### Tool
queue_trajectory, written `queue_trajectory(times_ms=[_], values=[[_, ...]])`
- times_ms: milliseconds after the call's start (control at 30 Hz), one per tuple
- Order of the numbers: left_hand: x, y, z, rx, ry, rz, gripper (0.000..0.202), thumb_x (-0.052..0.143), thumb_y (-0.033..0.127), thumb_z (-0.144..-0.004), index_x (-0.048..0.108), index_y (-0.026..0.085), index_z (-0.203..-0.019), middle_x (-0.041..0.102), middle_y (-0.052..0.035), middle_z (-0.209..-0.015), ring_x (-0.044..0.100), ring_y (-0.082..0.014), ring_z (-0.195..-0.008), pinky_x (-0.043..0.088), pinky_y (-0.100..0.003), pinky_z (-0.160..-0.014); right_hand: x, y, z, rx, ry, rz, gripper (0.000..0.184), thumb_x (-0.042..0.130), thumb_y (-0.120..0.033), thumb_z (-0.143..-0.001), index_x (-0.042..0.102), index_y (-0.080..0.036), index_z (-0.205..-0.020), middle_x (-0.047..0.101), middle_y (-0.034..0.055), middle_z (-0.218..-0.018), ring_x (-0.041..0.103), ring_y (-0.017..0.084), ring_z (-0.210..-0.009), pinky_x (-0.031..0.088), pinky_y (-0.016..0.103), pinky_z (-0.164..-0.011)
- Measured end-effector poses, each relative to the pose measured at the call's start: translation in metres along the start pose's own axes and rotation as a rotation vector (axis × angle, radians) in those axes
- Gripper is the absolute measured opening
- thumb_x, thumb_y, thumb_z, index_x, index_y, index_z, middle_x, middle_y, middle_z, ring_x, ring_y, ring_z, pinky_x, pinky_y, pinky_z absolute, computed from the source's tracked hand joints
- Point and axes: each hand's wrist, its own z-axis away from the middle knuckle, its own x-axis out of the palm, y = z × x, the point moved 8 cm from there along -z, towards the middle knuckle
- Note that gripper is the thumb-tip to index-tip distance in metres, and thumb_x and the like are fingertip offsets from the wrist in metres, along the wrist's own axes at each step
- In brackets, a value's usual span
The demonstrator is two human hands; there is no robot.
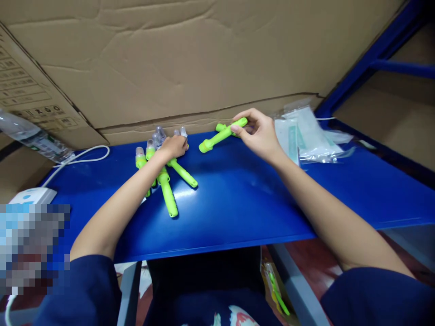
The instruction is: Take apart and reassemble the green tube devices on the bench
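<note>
My right hand (260,133) pinches the handle of a lime-green plastic stick (219,136) with a wider collar at its lower left end. No clear cap shows on that collar. Behind it, against the cardboard, lies another lime-green piece (220,127), partly hidden. My left hand (175,147) is closed, fingers curled down among several lime-green sticks with clear caps; what its fingers hold, if anything, is hidden. One such stick (169,194) points toward me, and another stick (183,173) lies beside it. A clear cap (139,152) tops the leftmost stick.
Clear plastic bags (314,136) lie right of my right hand on the blue table (220,213). At left are a plastic bottle (37,138), a white cable (91,152) and a white power strip (34,195). A cardboard wall (204,63) stands behind; a box below holds a green stick (278,292).
</note>
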Motion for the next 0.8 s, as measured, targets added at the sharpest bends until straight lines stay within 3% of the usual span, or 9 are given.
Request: queue_trajectory(times_ms=[167,367,433,567,633,700,800], values=[[-0.001,-0.004,-0.011,0.004,0.061,0.009,0.026,0.049,0.022,-0.093,0.071,0.016,-0.106,0.073,-0.0159,-0.120,0.066,-0.0319,-0.120,0.049,-0.038,-0.099,0.001,0.001,0.000,-0.017,-0.009,0.010,0.052,0.074,-0.070,-0.076,0.065,-0.022,-0.095,0.066,0.0037,-0.088,0.065,0.019,-0.081,0.057,0.034,-0.073],[-0.006,-0.010,0.009,-0.089,-0.067,-0.110,0.023,0.056,0.017,-0.088,0.072,0.016,-0.104,0.073,-0.0162,-0.120,0.064,-0.0332,-0.123,0.045,-0.041,-0.106,0.003,0.003,0.000,0.010,-0.020,-0.021,0.056,0.076,-0.073,-0.071,0.064,-0.023,-0.094,0.066,0.0037,-0.088,0.067,0.020,-0.081,0.058,0.033,-0.072],[-0.011,-0.009,0.017,-0.101,-0.042,-0.099,0.023,0.060,0.015,-0.086,0.072,0.015,-0.105,0.071,-0.0171,-0.124,0.063,-0.0343,-0.125,0.043,-0.042,-0.108,0.006,0.004,0.001,0.019,-0.031,-0.049,0.057,0.077,-0.074,-0.070,0.063,-0.024,-0.093,0.066,0.0038,-0.087,0.067,0.020,-0.079,0.059,0.034,-0.070],[-0.025,0.012,0.033,0.050,0.125,0.289,0.032,0.040,0.031,-0.103,0.067,0.016,-0.111,0.073,-0.0128,-0.119,0.067,-0.0249,-0.116,0.048,-0.034,-0.102,0.011,0.011,0.003,0.066,-0.053,-0.096,0.058,0.074,-0.077,-0.071,0.061,-0.025,-0.093,0.065,0.0041,-0.085,0.068,0.019,-0.075,0.061,0.035,-0.069],[-0.026,0.026,0.042,0.151,0.119,0.566,0.048,0.031,0.046,-0.106,0.067,0.015,-0.106,0.075,-0.0108,-0.105,0.071,-0.0198,-0.100,0.053,-0.030,-0.091,0.012,0.017,0.004,0.099,-0.049,-0.121,0.057,0.072,-0.077,-0.073,0.060,-0.026,-0.093,0.065,0.0041,-0.084,0.069,0.020,-0.074,0.062,0.036,-0.069],[-0.026,0.037,0.051,0.235,0.086,0.746,0.050,0.042,0.057,-0.101,0.066,0.013,-0.098,0.076,-0.0103,-0.094,0.073,-0.0173,-0.085,0.056,-0.027,-0.080,0.014,0.023,0.004,0.132,-0.052,-0.156,0.056,0.072,-0.077,-0.073,0.059,-0.026,-0.092,0.065,0.0041,-0.083,0.070,0.020,-0.072,0.062,0.037,-0.069],[-0.028,0.043,0.065,0.288,0.046,0.832,0.046,0.057,0.059,-0.093,0.065,0.013,-0.091,0.075,-0.0091,-0.084,0.071,-0.0156,-0.072,0.056,-0.026,-0.069,0.020,0.028,0.005,0.167,-0.084,-0.229,0.058,0.075,-0.077,-0.070,0.059,-0.025,-0.090,0.066,0.0036,-0.079,0.070,0.019,-0.068,0.063,0.038,-0.068]])
